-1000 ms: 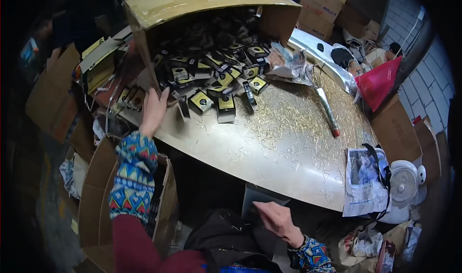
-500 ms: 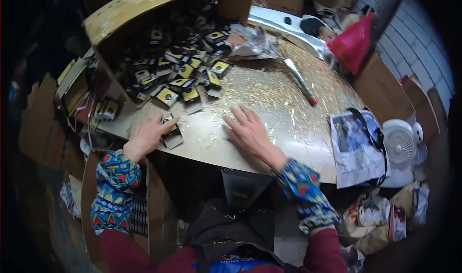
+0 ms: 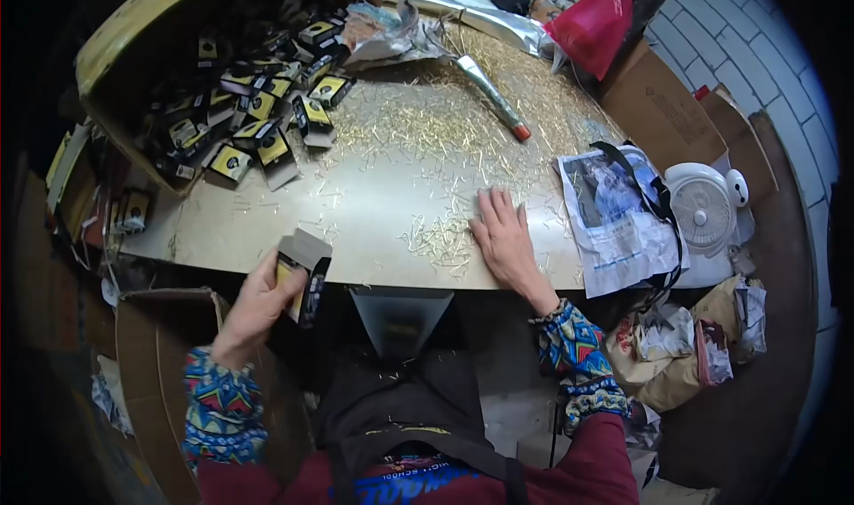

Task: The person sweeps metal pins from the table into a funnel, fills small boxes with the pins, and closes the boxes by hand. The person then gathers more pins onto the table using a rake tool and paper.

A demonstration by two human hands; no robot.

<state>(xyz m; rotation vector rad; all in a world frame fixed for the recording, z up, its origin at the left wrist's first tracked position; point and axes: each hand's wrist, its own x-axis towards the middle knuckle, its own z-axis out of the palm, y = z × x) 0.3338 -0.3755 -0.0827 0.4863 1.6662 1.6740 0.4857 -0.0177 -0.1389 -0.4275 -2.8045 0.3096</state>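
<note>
Lifted from the table (image 3: pixel 382 260) to its near edge with left hand (image 3: pixel 252 311), firmly gripping an open-flapped black-and-yellow box (image 3: pixel 312 290). Drawn nearer the printed sheet (image 3: pixel 614 238) with right hand (image 3: pixel 505 240), resting palm-down, loosely spread. With one taken up, many similar boxes (image 3: pixel 231 164) left heaped at large cardboard carton (image 3: pixel 120 38).

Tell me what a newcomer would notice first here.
First, the heap of black and yellow boxes spilling from the big carton, upper left. Then bright pink plastic at upper right, and gold-coloured slivers strewn across the table. The left hand holds a small box at the near edge.
</note>
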